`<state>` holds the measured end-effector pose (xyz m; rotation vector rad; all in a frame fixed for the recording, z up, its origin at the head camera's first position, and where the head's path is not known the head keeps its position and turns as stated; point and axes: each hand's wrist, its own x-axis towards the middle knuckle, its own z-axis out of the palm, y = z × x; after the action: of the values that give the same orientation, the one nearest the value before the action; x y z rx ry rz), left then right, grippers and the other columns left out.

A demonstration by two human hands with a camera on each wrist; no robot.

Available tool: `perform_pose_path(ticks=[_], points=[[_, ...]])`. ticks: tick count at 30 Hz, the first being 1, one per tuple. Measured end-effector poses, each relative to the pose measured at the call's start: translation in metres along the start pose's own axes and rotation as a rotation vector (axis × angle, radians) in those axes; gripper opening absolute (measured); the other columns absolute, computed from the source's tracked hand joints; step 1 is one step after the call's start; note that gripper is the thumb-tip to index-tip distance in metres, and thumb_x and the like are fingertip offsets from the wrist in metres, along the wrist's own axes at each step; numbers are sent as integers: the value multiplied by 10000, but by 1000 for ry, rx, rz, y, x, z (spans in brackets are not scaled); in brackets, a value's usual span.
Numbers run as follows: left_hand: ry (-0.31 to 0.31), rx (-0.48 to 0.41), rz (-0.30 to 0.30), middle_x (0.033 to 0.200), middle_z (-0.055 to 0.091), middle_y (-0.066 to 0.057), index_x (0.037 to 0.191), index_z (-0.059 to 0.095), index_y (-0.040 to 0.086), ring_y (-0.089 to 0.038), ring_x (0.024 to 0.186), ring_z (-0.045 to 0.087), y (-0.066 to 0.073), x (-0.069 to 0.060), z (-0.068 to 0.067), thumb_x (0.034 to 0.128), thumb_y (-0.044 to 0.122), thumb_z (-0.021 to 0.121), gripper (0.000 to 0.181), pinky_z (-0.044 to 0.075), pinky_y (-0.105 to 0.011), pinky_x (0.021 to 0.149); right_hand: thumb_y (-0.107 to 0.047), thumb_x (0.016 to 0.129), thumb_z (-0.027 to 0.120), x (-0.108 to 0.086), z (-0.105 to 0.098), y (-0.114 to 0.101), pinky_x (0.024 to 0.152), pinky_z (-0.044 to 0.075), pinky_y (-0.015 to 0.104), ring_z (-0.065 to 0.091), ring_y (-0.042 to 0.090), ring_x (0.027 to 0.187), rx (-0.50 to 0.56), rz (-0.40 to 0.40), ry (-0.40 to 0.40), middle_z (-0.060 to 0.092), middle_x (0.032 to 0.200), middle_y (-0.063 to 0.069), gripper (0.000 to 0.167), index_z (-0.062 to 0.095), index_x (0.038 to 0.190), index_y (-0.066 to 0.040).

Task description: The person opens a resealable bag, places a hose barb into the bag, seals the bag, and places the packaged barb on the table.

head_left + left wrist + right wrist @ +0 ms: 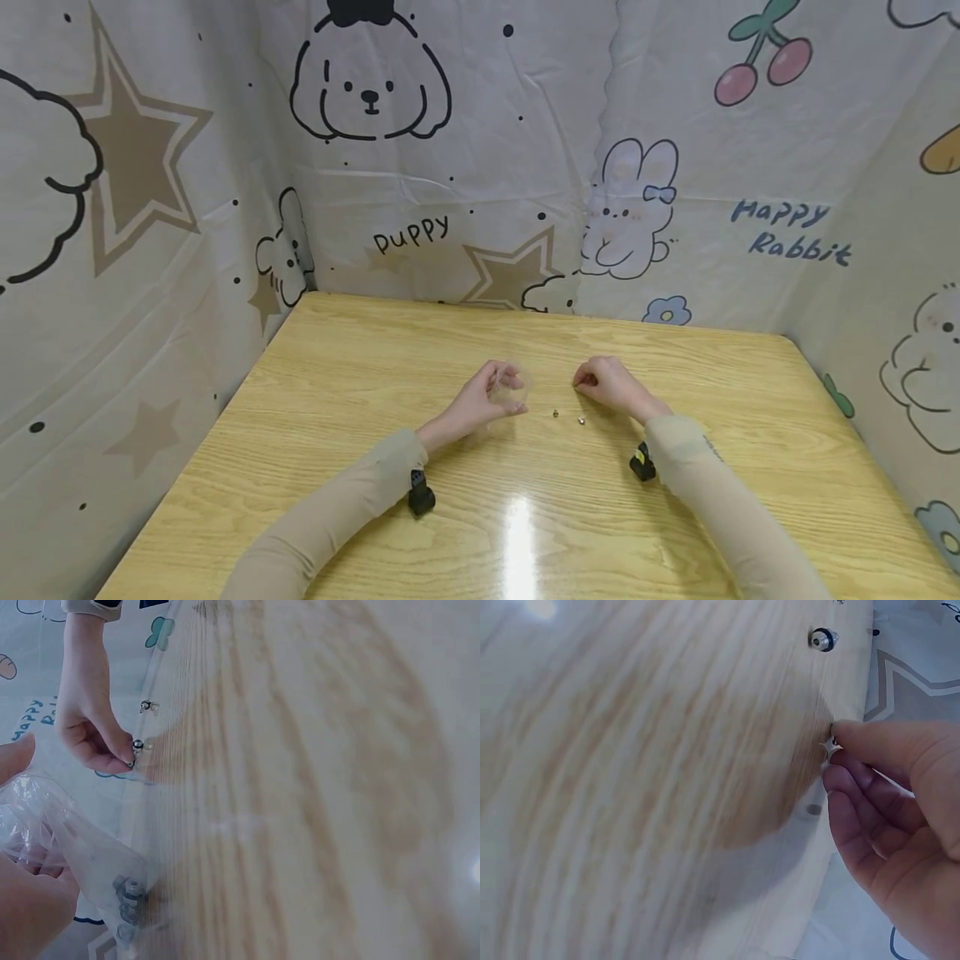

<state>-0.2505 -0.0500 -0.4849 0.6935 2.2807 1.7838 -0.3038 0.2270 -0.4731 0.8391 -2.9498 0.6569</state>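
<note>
Left wrist view crops the left grip holding a clear bag; the right grip pinches a mostly hidden piece.

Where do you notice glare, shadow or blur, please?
Head: a bright streak glares off the table; left wrist: the bag glints, the parts inside look blurred; right wrist: shadow darkens the table near the right hand, with white glare at upper left.

Wore a long beige left sleeve, creased toward the elbow, and a matching right sleeve, marked with small dark strokes near the right cuff. Had a boxy black left wrist camera beside the left cuff, and a right wrist camera, black with a yellow patch.
</note>
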Motion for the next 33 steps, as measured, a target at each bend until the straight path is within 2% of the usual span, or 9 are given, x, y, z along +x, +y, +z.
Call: perform_pose_path(ticks=[5,11,17,24,29,33], points=[[-5,-37,-28,1270,608,-161,1279,468,41,-286,1258,513,1,1,-1,896,97,732,469,243,-578,1226,-43,870,703,-2,-2,-4,691,557,267,630,124,740,3,10,-9,721,829,82,54,726,879,6],[3,-37,-38,1265,614,-144,1268,472,56,-270,1254,519,0,1,0,895,96,733,457,243,-567,1230,-22,878,659,-1,-12,-20,686,556,261,628,119,733,18,-25,8,714,813,72,49,705,861,-26],[23,-29,-46,1245,632,-133,1279,485,69,-266,1244,527,1,2,1,875,107,759,490,254,-550,1230,-45,882,691,4,-28,-51,633,549,242,609,72,692,42,-129,86,703,786,40,40,695,844,-56],[17,-48,-51,1244,627,-151,1321,469,33,-294,1268,525,0,3,1,877,103,756,533,275,-540,1224,-60,911,679,5,-48,-92,692,579,252,650,109,751,15,-246,127,719,842,36,42,710,883,-63],[2,-45,-56,1261,619,-148,1337,455,24,-295,1291,520,2,2,0,893,121,742,537,247,-541,1237,-38,904,689,7,-52,-114,699,590,247,673,130,759,10,-363,138,723,848,49,28,708,888,-51],[0,-50,-64,1266,623,-145,1290,473,64,-285,1286,522,3,2,0,897,110,735,474,243,-550,1235,12,872,707,8,-50,-124,693,593,241,679,138,752,23,-440,150,723,842,65,55,703,882,-43]])
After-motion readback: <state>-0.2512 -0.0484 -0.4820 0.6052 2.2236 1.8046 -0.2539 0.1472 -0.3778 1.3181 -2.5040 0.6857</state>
